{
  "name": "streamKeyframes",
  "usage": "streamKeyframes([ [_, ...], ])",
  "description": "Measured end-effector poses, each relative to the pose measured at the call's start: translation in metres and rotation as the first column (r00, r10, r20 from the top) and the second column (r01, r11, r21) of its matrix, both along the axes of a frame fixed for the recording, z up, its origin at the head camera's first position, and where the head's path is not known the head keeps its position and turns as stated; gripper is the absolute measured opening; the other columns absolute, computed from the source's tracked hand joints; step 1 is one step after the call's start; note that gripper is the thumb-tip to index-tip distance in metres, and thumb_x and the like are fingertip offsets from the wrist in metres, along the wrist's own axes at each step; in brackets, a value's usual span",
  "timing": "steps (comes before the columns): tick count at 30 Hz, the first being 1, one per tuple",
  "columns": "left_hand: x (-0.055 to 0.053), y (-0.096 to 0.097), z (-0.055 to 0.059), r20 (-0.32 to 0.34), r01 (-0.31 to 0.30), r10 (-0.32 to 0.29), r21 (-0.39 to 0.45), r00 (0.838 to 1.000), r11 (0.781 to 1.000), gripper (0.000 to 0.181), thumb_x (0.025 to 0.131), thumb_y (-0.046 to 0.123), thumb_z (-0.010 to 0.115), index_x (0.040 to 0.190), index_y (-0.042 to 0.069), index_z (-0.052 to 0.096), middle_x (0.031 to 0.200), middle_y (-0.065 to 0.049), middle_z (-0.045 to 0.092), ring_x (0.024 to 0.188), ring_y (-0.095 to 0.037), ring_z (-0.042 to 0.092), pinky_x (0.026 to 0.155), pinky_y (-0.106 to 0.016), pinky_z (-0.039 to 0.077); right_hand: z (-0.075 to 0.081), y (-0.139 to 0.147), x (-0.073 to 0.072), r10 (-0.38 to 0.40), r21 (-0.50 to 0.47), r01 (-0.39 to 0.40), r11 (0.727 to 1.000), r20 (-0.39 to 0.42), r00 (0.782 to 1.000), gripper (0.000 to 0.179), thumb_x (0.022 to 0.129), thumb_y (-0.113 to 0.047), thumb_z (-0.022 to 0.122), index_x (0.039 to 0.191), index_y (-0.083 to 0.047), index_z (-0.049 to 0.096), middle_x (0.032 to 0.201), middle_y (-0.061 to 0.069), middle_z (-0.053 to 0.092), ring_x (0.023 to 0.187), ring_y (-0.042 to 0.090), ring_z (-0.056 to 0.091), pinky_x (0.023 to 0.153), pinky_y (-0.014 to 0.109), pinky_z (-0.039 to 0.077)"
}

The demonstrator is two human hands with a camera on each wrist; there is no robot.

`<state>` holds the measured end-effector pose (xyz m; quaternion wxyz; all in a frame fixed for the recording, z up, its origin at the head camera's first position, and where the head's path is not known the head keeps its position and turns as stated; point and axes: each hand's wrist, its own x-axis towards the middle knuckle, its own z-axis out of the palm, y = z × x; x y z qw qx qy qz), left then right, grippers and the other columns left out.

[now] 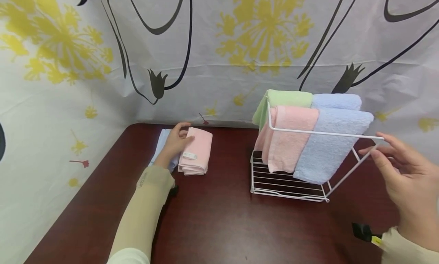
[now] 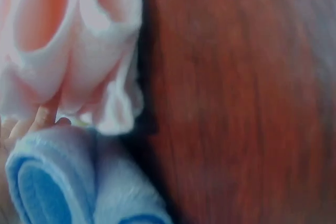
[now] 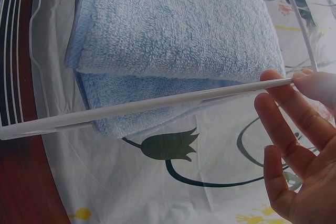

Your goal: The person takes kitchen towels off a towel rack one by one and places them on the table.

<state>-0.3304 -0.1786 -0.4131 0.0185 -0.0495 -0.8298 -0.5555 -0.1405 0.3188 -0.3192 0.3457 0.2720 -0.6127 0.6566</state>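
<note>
My left hand (image 1: 175, 143) holds a folded pink towel (image 1: 199, 148) by its left edge, thumb across the top face. Beside it, partly under that hand, lies a folded blue towel (image 1: 163, 140). In the left wrist view, some fingers (image 2: 44, 116) show between the pink folds (image 2: 79, 56) and the blue roll (image 2: 73, 171). At the far right, my right hand (image 1: 408, 176) pinches the upper corner of a white wire rack (image 1: 329, 133) between thumb and fingers. Pink (image 1: 291, 138), blue (image 1: 330, 146) and green (image 1: 291, 98) towels are draped over the rack.
The dark red wooden table (image 1: 219, 214) bears the rack and the folded towels. A white cloth (image 1: 205, 47) with yellow and dark plant prints hangs behind and to the left. The rack's wire base (image 1: 288, 188) rests on the tabletop.
</note>
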Motion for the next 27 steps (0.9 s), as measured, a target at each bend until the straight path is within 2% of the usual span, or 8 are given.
streamKeyframes([
  [6,0.005,-0.011,0.004,0.002,-0.029,0.029,-0.022,1.0,0.999,0.051,0.091,0.003,0.066,0.139,0.006,0.049,0.125,-0.024,0.066,0.12,-0.036,0.062,0.103,-0.046,0.05,0.0,0.0,0.0,-0.04,0.032,0.04,0.999,0.003,0.999,0.039,0.086,0.025,0.05,0.125,0.024,0.052,0.093,0.004,0.078,0.088,0.011,0.073,0.081,0.014,0.05],
  [11,0.012,-0.02,0.009,-0.034,-0.027,0.027,-0.018,0.999,0.999,0.045,0.092,0.0,0.062,0.136,0.001,0.051,0.124,-0.025,0.067,0.116,-0.038,0.065,0.1,-0.044,0.051,-0.001,0.002,0.0,-0.144,0.102,0.141,0.985,0.015,0.99,0.039,0.087,0.023,0.053,0.126,0.02,0.054,0.094,-0.002,0.078,0.087,0.006,0.072,0.077,0.011,0.049],
  [15,0.016,-0.026,0.013,-0.063,-0.029,0.026,-0.041,0.998,0.999,0.04,0.093,0.001,0.062,0.132,0.002,0.055,0.12,-0.023,0.069,0.114,-0.035,0.067,0.092,-0.031,0.052,-0.001,0.002,0.0,-0.146,0.099,0.143,0.985,0.014,0.989,0.039,0.087,0.023,0.054,0.125,0.021,0.054,0.094,-0.002,0.077,0.088,0.006,0.072,0.078,0.011,0.05],
  [17,0.017,-0.028,0.014,-0.078,-0.025,0.022,-0.046,0.997,0.999,0.038,0.093,0.002,0.063,0.131,0.001,0.056,0.12,-0.023,0.069,0.115,-0.035,0.066,0.086,-0.023,0.051,-0.001,0.002,0.0,-0.114,0.075,0.112,0.991,0.015,0.993,0.039,0.086,0.023,0.053,0.125,0.022,0.053,0.094,-0.001,0.078,0.089,0.007,0.073,0.08,0.012,0.05],
  [19,0.019,-0.029,0.016,-0.094,-0.02,0.016,-0.049,0.995,0.999,0.038,0.094,0.002,0.064,0.13,0.0,0.055,0.12,-0.024,0.069,0.115,-0.036,0.065,0.081,-0.016,0.05,-0.001,0.001,0.0,-0.115,0.075,0.113,0.991,0.018,0.993,0.039,0.087,0.023,0.053,0.125,0.022,0.053,0.094,-0.001,0.078,0.088,0.007,0.073,0.079,0.011,0.05],
  [23,0.022,-0.027,0.024,-0.13,0.016,-0.018,-0.017,0.991,1.0,0.037,0.094,0.001,0.063,0.129,-0.004,0.055,0.121,-0.028,0.067,0.115,-0.039,0.064,0.077,-0.011,0.049,-0.001,0.001,0.0,-0.104,0.062,0.103,0.993,0.02,0.994,0.039,0.086,0.024,0.053,0.125,0.022,0.054,0.094,0.0,0.078,0.089,0.007,0.073,0.078,0.011,0.051],
  [27,0.026,-0.021,0.036,-0.166,0.053,-0.053,-0.008,0.985,0.999,0.035,0.095,0.004,0.064,0.129,-0.003,0.056,0.121,-0.028,0.067,0.115,-0.038,0.065,0.083,-0.013,0.051,0.0,0.001,0.001,-0.113,0.066,0.112,0.992,0.017,0.993,0.039,0.086,0.024,0.052,0.125,0.021,0.054,0.094,0.0,0.078,0.088,0.007,0.073,0.077,0.011,0.05],
])
